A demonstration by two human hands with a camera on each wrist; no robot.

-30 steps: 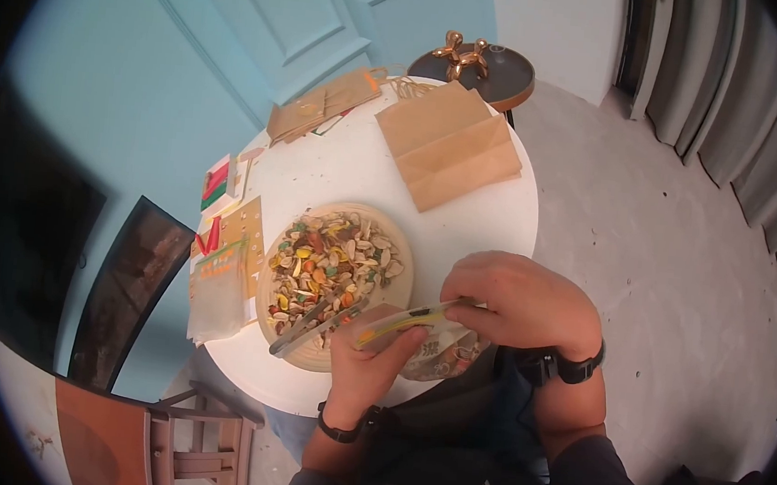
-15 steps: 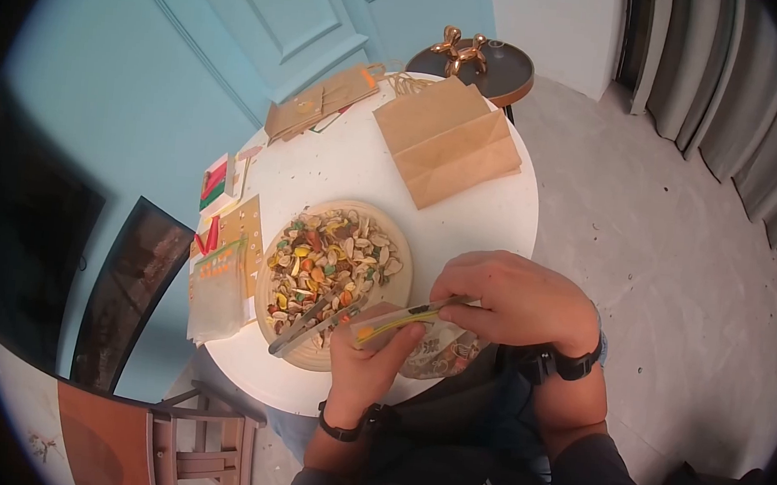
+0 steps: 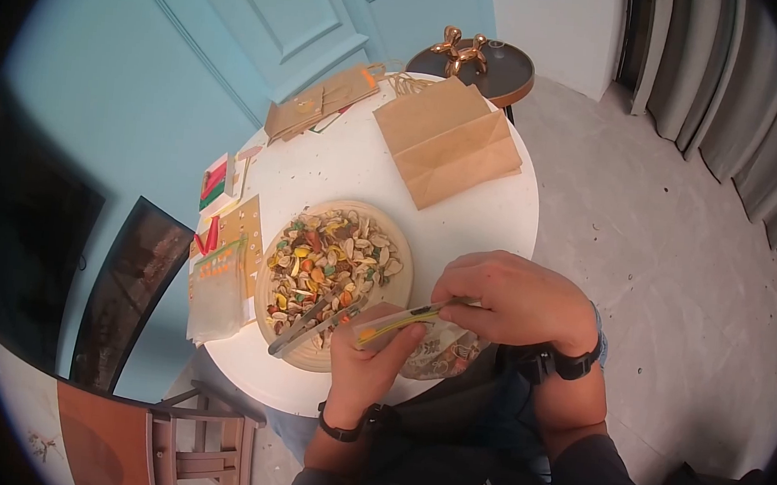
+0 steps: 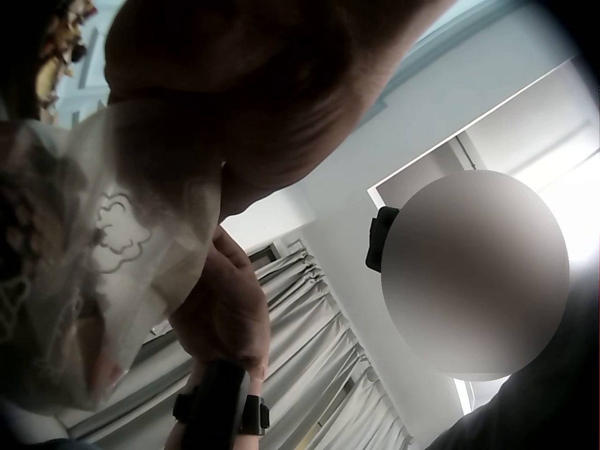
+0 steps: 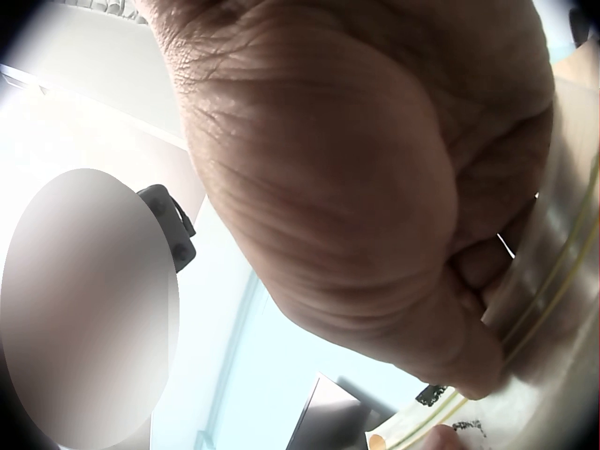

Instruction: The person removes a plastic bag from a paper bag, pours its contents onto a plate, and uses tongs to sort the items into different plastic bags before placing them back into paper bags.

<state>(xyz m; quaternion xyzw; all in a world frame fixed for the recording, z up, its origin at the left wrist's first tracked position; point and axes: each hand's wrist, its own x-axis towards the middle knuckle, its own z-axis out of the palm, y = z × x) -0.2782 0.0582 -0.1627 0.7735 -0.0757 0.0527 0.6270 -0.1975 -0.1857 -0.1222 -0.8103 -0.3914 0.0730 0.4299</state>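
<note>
Both hands hold a clear zip bag (image 3: 439, 356) over the table's near edge. Its yellow zip strip runs along the top, and some mixed pieces lie in the bottom. My left hand (image 3: 364, 365) grips the left end of the opening, thumb across the front. At the other end my right hand (image 3: 522, 296) pinches the top edge between thumb and fingers. White print shows on the bag's side (image 4: 122, 234) in the left wrist view. Just left of the bag, a round tray (image 3: 393, 291) carries dried, coloured potpourri-like pieces (image 3: 317, 264). Tongs (image 3: 305, 328) lie across the tray's near side.
Flat kraft paper bags (image 3: 448, 146) lie at the back right of the white round table (image 3: 321, 172), with more paper bags (image 3: 317, 110) at the back left. Clear zip bags (image 3: 217, 301) lie at the left edge. A chair (image 3: 204, 448) stands below left.
My right hand has slid slightly left along the bag's top edge, and the zip strip lies a little flatter. The left hand has stayed in place.
</note>
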